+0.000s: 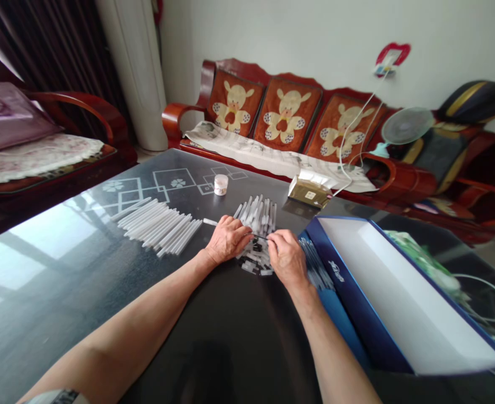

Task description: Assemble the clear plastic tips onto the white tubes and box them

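Note:
My left hand (229, 240) is closed round a white pen barrel (209, 222), whose end sticks out to the left. My right hand (288, 259) pinches a thin dark pen refill (260, 237), which spans the gap between both hands. Whether its tip sits inside the barrel, I cannot tell. Beyond my fingers lies a pile of whitish pen barrels (259, 212). Just under my hands are small clear and black pen caps (255, 264), partly covered. Thin refills (318, 266) lie on a blue surface to the right of my right hand.
White pens (158, 225) lie in a row at left on the dark glossy table (83, 269). A small round tub (221, 185) and a tissue pack (309, 191) stand farther back. A large blue box (398, 292) with a white inside is at right, beside a green-white package (424, 261).

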A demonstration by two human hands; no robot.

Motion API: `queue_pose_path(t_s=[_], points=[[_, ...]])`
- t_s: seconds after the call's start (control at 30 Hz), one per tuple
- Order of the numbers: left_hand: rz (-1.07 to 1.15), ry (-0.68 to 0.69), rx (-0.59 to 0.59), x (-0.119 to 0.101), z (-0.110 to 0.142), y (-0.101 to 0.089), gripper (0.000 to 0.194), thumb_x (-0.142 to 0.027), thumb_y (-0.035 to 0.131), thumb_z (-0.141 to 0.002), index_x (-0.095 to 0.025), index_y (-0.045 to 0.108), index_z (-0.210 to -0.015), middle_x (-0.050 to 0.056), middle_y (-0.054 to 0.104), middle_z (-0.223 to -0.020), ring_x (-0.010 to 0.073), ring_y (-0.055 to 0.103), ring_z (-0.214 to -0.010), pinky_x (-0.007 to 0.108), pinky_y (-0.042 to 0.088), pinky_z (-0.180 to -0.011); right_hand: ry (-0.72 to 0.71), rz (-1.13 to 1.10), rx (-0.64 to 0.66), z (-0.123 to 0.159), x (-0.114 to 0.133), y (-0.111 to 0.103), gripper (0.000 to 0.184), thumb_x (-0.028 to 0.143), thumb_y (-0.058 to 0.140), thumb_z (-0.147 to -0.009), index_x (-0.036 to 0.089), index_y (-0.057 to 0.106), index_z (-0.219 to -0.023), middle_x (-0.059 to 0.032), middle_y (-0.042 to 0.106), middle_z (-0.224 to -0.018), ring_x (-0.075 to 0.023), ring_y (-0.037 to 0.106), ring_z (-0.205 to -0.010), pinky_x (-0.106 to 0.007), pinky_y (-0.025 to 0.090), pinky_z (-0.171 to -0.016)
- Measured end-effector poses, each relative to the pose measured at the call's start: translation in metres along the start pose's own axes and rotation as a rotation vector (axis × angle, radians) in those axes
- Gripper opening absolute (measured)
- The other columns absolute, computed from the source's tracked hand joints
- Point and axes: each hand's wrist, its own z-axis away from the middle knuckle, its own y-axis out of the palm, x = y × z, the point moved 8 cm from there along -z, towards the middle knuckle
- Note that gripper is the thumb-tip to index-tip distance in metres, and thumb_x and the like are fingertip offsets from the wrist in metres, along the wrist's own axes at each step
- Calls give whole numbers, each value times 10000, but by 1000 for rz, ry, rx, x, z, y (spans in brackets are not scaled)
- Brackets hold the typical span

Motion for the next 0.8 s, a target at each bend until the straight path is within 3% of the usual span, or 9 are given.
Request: queue_pose_path(t_s=[0.13, 0.23, 0.33, 0.43, 0.6, 0.73, 0.8], points=[[-11, -24, -8, 5, 0, 1, 351, -412, 391, -939, -198, 669, -944, 47, 573, -764, 173, 471, -746, 337, 329, -776, 139, 189, -28, 17, -52, -27, 152, 204, 524, -801, 207, 674, -779, -59, 583, -772, -188, 543, -719, -297, 431, -670], [-4, -3, -6, 3, 0, 3, 351, -418, 392, -939, -198, 666, -941, 45, 573, -768, 168, 468, -734, 336, 331, -770, 166, 312, -7, 34, -80, -31, 145, 197, 531, -767, 206, 672, -735, -40, 545, -666, -170, 506, -612, -293, 396, -605], [12, 6, -4, 2, 0, 4, 353, -423, 395, -938, -195, 665, -952, 47, 575, -773, 166, 472, -733, 337, 338, -769, 208, 344, 4, 45, -90, -26, 132, 208, 545, -751, 205, 674, -725, -39, 541, -652, -168, 500, -590, -296, 389, -594], [41, 23, 1, 1, 0, 4, 350, -424, 402, -937, -189, 660, -970, 53, 581, -798, 166, 484, -744, 343, 354, -778, 247, 290, -59, 42, -79, -25, 141, 227, 558, -751, 190, 681, -808, -61, 581, -719, -185, 534, -638, -310, 416, -623], [106, 93, 1, -16, -4, -3, 323, -378, 406, -945, -171, 636, -1038, 71, 599, -871, 168, 504, -801, 339, 394, -808, 228, -187, -171, 23, -37, -18, 215, 264, 488, -831, 187, 666, -923, -89, 667, -889, -204, 612, -808, -340, 478, -782], [168, 216, -26, -51, -9, -25, 313, -367, 418, -944, -182, 630, -1080, 73, 621, -926, 173, 497, -817, 327, 428, -801, 581, -778, -80, 25, -32, 20, 301, 399, 521, -819, 182, 651, -981, -65, 701, -880, -195, 649, -747, -318, 525, -657], [223, 294, -20, -75, -10, -36, 307, -352, 422, -943, -178, 634, -1082, 77, 627, -1011, 180, 507, -870, 323, 439, -832, 682, -1059, -24, 30, -23, 39, 320, 420, 584, -765, 173, 657, -956, -54, 703, -848, -188, 657, -720, -310, 538, -620]])
